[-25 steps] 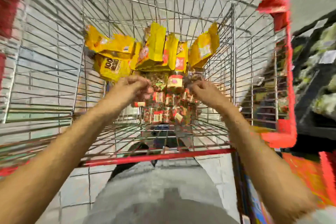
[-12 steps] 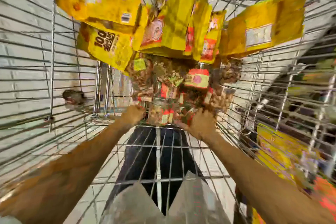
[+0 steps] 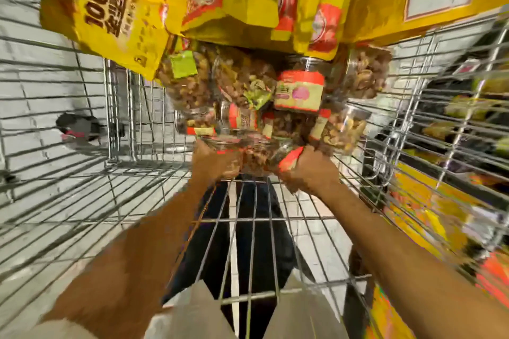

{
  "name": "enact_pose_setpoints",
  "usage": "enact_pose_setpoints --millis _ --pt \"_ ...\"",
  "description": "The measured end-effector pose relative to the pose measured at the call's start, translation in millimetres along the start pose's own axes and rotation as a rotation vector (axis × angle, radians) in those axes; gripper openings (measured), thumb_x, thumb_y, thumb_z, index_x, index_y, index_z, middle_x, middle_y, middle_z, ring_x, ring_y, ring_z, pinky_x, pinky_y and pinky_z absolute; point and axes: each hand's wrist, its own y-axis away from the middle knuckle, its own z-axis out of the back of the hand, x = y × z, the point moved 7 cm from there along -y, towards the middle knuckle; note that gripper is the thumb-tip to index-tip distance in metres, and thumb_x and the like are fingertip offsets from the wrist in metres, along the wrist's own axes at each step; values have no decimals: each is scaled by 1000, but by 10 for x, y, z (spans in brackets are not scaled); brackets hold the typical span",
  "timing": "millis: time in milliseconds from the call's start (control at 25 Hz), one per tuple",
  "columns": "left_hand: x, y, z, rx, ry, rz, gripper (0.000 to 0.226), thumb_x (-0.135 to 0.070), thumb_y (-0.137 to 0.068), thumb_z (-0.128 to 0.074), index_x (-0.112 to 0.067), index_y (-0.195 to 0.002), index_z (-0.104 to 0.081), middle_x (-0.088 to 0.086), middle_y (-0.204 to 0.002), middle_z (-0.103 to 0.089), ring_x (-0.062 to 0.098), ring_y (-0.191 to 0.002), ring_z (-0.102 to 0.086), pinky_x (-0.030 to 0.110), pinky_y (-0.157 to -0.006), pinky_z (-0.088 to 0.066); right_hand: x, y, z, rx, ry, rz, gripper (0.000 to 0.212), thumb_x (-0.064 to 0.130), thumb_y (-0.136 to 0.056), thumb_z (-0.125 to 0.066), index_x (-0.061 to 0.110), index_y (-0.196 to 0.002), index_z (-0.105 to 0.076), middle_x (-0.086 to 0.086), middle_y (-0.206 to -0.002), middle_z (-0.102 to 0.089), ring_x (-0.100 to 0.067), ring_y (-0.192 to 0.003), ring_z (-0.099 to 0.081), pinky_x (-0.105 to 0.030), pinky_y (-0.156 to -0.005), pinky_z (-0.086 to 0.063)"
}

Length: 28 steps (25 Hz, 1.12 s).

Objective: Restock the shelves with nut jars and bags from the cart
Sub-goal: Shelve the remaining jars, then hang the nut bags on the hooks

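Note:
I look down into a wire shopping cart (image 3: 154,201). Several clear nut jars (image 3: 298,91) with red and yellow labels lie in a pile at its middle. Yellow bags (image 3: 104,25) lean behind them across the top of the view. My left hand (image 3: 214,162) grips a clear jar (image 3: 228,143) at the near left of the pile. My right hand (image 3: 314,170) grips a jar with a red label (image 3: 289,158) at the near right. The picture is blurred, so the fingers do not show clearly.
Wire walls close the cart in on the left and right. A cart wheel (image 3: 78,129) shows through the mesh at the left. Shelves with goods (image 3: 468,118) stand beyond the right wall. Grey floor tiles lie below.
My head has dropped closer to the pile, which now fills more of the view. Both hands have gone from above the jars down to the pile's near edge and closed on jars.

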Motion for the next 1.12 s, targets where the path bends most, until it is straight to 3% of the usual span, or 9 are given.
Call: enact_pose_setpoints --millis 80,160,280,400,520,600,760,960,1120 --pt "-65 52 221 -43 24 -103 55 -45 -71 -78 -8 -106 -57 5 -100 -63 26 -94 -62 32 -82 -48 54 82 74 109 -179 40 65 50 -78 -66 0 -116 -49 -14 -115 -59 -28 -94 -59 -28 -76 -47" --pt "-158 238 370 80 119 -181 38 -37 -72 -79 -12 -95 -62 6 -93 -70 25 -86 -67 39 -81 -54 160 260 217 139 -319 106 59 56 -78 -64 2 -101 -60 -17 -105 -65 -26 -87 -62 -20 -67 -42" --pt "-472 733 769 216 231 -239 33 -38 -60 -82 -16 -80 -67 -2 -74 -73 9 -62 -69 24 -60 -55 421 804 724 62 -499 230 54 62 -74 -62 10 -84 -68 -9 -88 -71 -25 -86 -64 -25 -75 -48" --pt "-957 1479 1172 346 248 -365 41 -40 -60 -77 -15 -91 -67 -6 -72 -74 8 -61 -69 20 -53 -53 516 1595 1380 -141 -795 323 42 54 -73 -69 13 -78 -66 12 -68 -69 -2 -67 -62 -11 -64 -46" --pt "-1444 2316 1443 473 254 -553 45 -46 -55 -76 -18 -89 -71 -5 -76 -75 8 -63 -69 25 -54 -56 309 2424 1685 -299 -1146 409 69 63 -61 -68 10 -105 -62 7 -83 -71 -9 -80 -65 -20 -75 -49" --pt "-1704 2966 1433 612 263 -653 63 -57 -47 -81 -17 -93 -71 0 -85 -76 12 -69 -70 29 -61 -57 41 2942 1781 -446 -1427 445 70 58 -61 -71 10 -110 -60 8 -81 -73 -8 -79 -68 -20 -68 -53" --pt "-1866 4235 1011 868 237 -783 100 -53 -14 -92 -12 -101 -65 5 -86 -75 17 -73 -71 35 -62 -60 -631 3910 1612 -801 -1830 451 40 48 -69 -72 16 -93 -62 12 -72 -72 0 -67 -67 -14 -58 -51" --pt "-1449 5231 131 1180 129 -778 73 -47 -16 -93 -14 -80 -78 5 -84 -75 16 -74 -72 34 -59 -59 -1371 4754 868 -1106 -2078 300 53 60 -57 -67 21 -93 -63 6 -76 -73 -9 -71 -70 -28 -67 -55" --pt "-788 5779 -812 1382 -88 -747 81 -53 -32 -88 -10 -100 -74 8 -94 -74 19 -85 -72 36 -68 -59 -2026 5206 -38 -1361 -2238 109 59 63 -49 -71 23 -93 -62 7 -81 -74 -12 -80 -70 -35 -80 -56"
